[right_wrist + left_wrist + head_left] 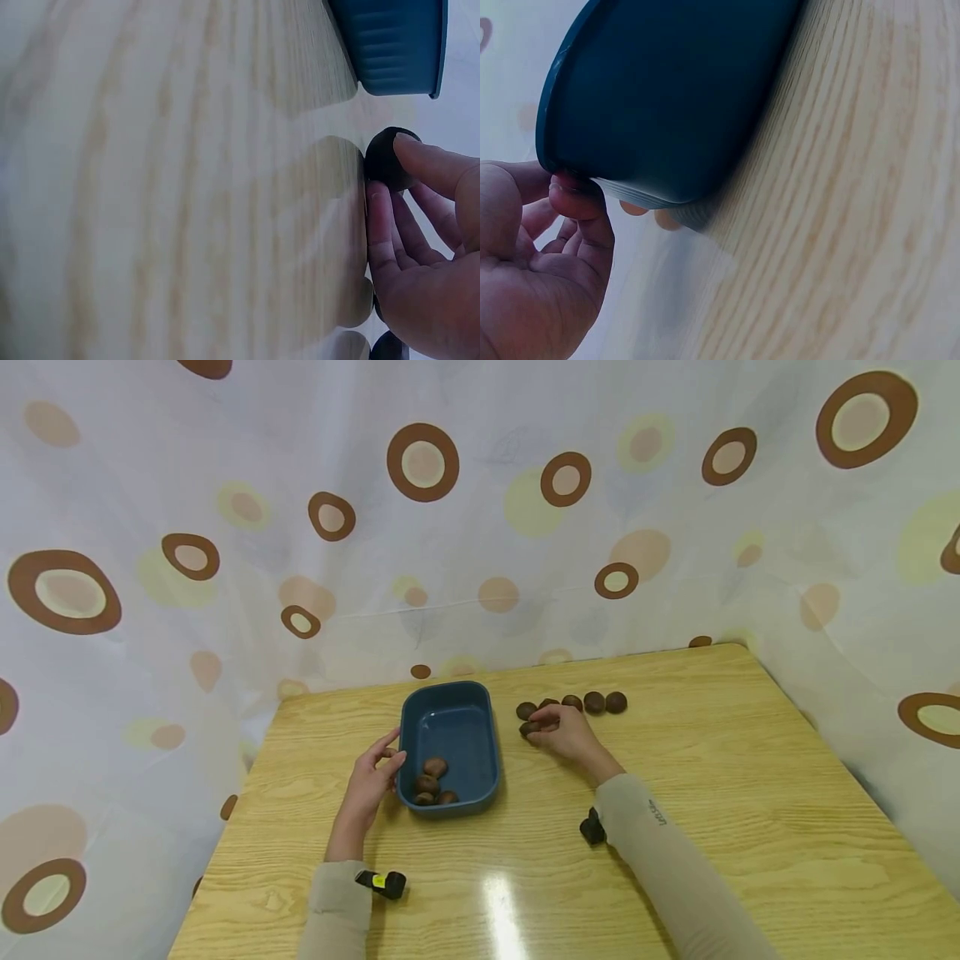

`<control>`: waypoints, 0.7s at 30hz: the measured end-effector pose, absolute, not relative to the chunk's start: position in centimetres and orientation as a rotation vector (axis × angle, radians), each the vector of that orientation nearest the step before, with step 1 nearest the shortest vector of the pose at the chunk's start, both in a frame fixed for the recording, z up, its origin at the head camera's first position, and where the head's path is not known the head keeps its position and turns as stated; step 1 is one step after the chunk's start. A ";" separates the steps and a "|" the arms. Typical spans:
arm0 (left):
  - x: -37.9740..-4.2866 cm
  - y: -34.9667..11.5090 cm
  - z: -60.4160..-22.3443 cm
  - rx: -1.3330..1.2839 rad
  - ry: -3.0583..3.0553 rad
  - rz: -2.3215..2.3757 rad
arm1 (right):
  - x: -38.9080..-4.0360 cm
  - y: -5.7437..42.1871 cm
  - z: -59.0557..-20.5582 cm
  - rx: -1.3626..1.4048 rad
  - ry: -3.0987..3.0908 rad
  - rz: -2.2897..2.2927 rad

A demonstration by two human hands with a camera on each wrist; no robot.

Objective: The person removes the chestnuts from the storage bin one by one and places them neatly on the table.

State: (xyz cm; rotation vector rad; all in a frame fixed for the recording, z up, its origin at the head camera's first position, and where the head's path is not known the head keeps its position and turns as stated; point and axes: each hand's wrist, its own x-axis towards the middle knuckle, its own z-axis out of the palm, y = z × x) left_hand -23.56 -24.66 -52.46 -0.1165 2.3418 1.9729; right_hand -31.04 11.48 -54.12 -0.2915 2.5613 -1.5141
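A blue rectangular container [492, 727] stands on the table, with several brown chestnuts [427, 784] gathered at its near left end. My left hand [369, 783] holds the container's left side; in the left wrist view the thumb presses against the outer wall [652, 105] near the rim. To the right of the container, my right hand [570, 739] pinches a chestnut [386, 161] between thumb and fingers, low at the tabletop. Just beyond that hand lies a row of several more chestnuts [594, 702], partly covered by the fingers.
The light wooden table [480, 860] reaches back to a white curtain [480, 543] printed with brown and yellow circles. Black straps with small cameras [390, 884] sit on both sleeved wrists.
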 end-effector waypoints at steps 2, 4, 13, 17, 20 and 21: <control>-23.5 -24.6 -52.4 -0.117 2.341 1.975 | -31.0 11.5 -54.1 -0.288 2.555 -1.518; -23.6 -24.6 -52.4 -0.113 2.344 1.972 | -30.9 11.5 -54.0 -0.291 2.556 -1.523; -23.5 -24.5 -52.3 -0.114 2.350 1.973 | -30.8 11.5 -53.6 -0.282 2.534 -1.556; -23.4 -24.6 -52.4 -0.122 2.346 1.985 | -30.8 11.4 -53.7 -0.294 2.543 -1.545; -23.5 -24.6 -52.4 -0.118 2.346 1.978 | -30.8 11.5 -53.7 -0.283 2.550 -1.538; -23.6 -24.5 -52.5 -0.116 2.346 1.973 | -30.8 11.5 -53.7 -0.277 2.554 -1.537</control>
